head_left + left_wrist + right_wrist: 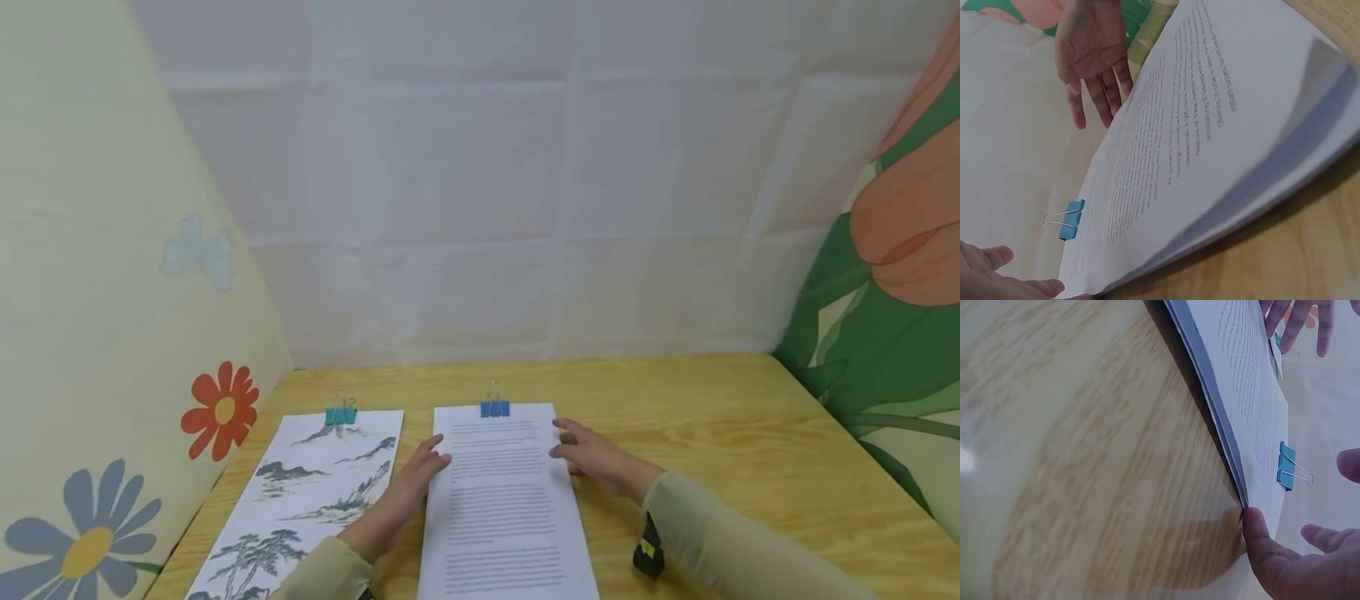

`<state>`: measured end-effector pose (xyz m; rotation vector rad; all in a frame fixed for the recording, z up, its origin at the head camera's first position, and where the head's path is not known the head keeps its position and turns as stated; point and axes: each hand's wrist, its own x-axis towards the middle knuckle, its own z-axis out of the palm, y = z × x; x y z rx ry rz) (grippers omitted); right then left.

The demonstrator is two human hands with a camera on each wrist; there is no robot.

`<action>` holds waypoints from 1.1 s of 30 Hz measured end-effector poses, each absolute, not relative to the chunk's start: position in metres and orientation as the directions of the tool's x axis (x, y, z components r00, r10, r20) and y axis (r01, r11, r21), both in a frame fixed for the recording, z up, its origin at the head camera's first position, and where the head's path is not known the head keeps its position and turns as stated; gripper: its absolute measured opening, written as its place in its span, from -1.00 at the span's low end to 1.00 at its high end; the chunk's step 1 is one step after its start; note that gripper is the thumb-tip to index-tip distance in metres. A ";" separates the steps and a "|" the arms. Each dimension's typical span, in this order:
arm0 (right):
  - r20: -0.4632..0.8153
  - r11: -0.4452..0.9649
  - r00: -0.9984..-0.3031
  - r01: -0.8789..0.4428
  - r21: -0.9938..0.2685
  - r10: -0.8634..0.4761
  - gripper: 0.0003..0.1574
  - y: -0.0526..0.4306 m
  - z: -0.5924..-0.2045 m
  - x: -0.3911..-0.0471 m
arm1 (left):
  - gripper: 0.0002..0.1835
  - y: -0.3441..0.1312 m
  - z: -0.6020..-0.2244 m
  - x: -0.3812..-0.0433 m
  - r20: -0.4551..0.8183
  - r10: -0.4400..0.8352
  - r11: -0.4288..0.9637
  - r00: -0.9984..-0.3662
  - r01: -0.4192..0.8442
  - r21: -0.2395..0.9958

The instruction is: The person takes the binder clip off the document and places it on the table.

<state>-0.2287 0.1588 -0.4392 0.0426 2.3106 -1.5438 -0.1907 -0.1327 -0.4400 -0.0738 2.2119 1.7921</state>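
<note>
A stack of printed sheets (498, 500) lies on the table with a blue binder clip (495, 408) at its far edge. My left hand (408, 492) is at the stack's left side, thumb and fingers spread and relaxed by the edge. Opposite it, my right hand (600, 457) has its fingertips at the right edge, near the top corner. In the right wrist view, a fingertip of the right hand (1291, 559) meets the side of the sheets (1254, 400). Near the front, the layered sheets (1241, 162) part slightly along one side in the left wrist view.
Left of the stack lies a second set of sheets (281, 492) with ink landscapes, held by a teal binder clip (341, 416). Both rest on a wood-grain table (720, 442). A white cloth backdrop (480, 183) rises behind, with flower-patterned panels (97, 333) at the sides.
</note>
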 end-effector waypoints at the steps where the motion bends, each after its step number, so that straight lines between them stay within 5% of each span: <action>1: -0.309 0.403 -0.935 0.220 -0.888 -0.171 -0.17 0.160 -0.440 -0.229 | -0.25 -0.132 -0.440 -0.191 -0.253 0.148 0.217 -0.956 -0.218 0.952; 33: -0.314 0.444 -0.936 0.216 -0.870 -0.160 -0.17 0.180 -0.440 -0.230 | -0.13 -0.119 -0.437 -0.199 -0.269 0.218 0.100 -0.938 -0.253 0.962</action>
